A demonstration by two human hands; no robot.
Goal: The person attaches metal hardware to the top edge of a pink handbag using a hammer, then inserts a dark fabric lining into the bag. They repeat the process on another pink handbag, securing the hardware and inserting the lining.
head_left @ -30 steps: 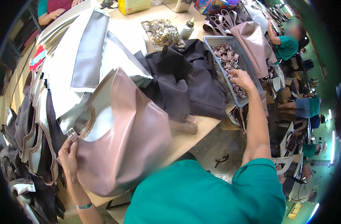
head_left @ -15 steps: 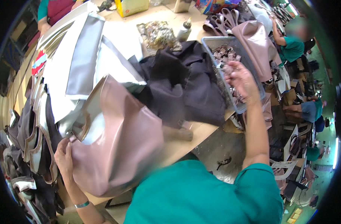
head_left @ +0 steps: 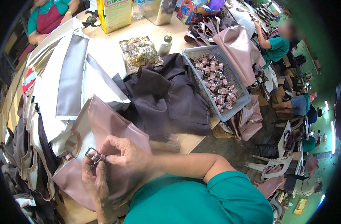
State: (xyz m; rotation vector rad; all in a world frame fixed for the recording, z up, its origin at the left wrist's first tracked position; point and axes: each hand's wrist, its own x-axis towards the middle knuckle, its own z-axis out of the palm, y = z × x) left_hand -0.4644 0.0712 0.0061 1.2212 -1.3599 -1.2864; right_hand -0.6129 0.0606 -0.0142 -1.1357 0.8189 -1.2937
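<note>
A small pink leather tab with a metal ring (head_left: 96, 156) is pinched by my left hand (head_left: 95, 183) between thumb and finger. My right hand (head_left: 126, 154) grips its other side, thumb and fingertip closed close together. Both hands are over a glossy pink bag body (head_left: 114, 125), which lies partly on the table with its curved opening toward the left. On that opening's edge sits another small pink tab (head_left: 68, 156). To the right, a grey plastic basket (head_left: 246, 101) contains many similar tabs with metal rings (head_left: 215, 80).
Dark brown fabric pieces (head_left: 170, 99) lie beyond the pink bag. White and grey panels (head_left: 71, 74) are stacked at the left. A small bottle (head_left: 165, 45), a glue-crusted block (head_left: 140, 52) and a yellow can (head_left: 114, 15) stand farther back. A co-worker (head_left: 51, 15) is at the far left.
My right hand has come from the basket over to the bag, now holding a ringed tab together with my left hand. The left hand has shifted from the bag's edge toward the right.
</note>
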